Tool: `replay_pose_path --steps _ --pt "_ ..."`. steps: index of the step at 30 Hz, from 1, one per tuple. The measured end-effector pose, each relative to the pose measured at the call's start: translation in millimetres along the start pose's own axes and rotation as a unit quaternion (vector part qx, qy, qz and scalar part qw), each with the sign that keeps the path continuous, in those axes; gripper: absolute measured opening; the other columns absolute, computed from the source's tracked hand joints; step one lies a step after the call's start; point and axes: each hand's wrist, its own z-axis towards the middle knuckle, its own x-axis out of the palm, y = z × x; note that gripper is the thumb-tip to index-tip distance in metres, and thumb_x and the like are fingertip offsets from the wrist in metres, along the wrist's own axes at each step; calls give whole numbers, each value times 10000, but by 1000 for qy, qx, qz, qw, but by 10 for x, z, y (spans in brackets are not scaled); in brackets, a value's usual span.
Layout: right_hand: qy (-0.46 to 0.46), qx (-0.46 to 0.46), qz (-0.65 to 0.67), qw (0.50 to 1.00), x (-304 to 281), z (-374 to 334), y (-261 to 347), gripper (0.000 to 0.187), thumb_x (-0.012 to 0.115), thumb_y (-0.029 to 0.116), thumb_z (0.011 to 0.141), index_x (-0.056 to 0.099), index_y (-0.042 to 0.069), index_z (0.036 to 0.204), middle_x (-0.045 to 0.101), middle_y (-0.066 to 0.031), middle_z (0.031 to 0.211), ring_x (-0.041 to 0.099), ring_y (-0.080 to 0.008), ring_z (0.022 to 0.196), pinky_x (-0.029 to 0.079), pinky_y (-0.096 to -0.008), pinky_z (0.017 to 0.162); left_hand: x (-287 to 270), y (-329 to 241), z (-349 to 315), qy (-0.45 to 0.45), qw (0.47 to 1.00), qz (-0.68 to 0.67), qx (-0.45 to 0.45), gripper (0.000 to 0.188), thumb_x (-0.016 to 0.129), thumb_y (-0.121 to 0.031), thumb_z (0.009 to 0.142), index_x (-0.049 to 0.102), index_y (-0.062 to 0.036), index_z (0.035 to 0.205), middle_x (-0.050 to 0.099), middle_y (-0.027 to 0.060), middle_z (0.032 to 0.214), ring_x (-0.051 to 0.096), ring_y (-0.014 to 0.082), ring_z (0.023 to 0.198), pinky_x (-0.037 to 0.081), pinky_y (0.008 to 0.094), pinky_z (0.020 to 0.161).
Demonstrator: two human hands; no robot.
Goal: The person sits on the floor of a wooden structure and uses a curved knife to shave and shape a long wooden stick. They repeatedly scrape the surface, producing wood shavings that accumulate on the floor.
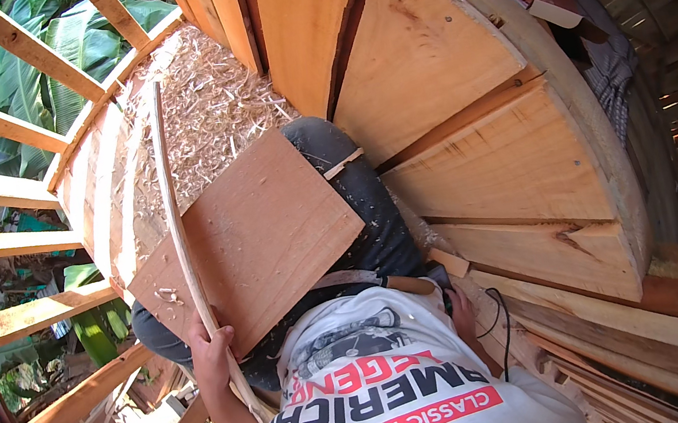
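My left hand is closed around the lower part of a long, slightly bent wooden stick, which rises past a flat brown board. The board lies tilted across my lap, with a few curled shavings on its near left corner. Between the board and my shirt rests a knife with a wooden handle, its dusty blade pointing left. My right hand is low at my right side, beside a small dark object and close to the handle's end. Its fingers are mostly hidden.
Wood shavings cover the floor ahead. A wooden slat railing runs along the left, with green leaves beyond. Upright planks form a wall close on my right. A black cable hangs near my right arm; another person is behind the wall.
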Motion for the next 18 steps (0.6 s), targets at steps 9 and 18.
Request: replay_pose_path --steps 9,18 --pt "-10 -34 28 999 -167 -142 -15 507 632 40 801 497 56 1289 439 -175 1374 427 -378 1252 337 -461 1047 2 -51 -16 4 1000 3 -4 342 570 -124 725 470 -17 1034 452 2 645 461 100 416 409 233 354" --pt "185 54 84 978 -992 -807 -25 244 618 52 824 610 51 1068 618 -149 1001 606 -333 942 483 -416 840 -16 -22 -20 0 1000 -12 -19 516 585 -134 705 463 24 1181 446 2 663 466 98 430 418 233 365"
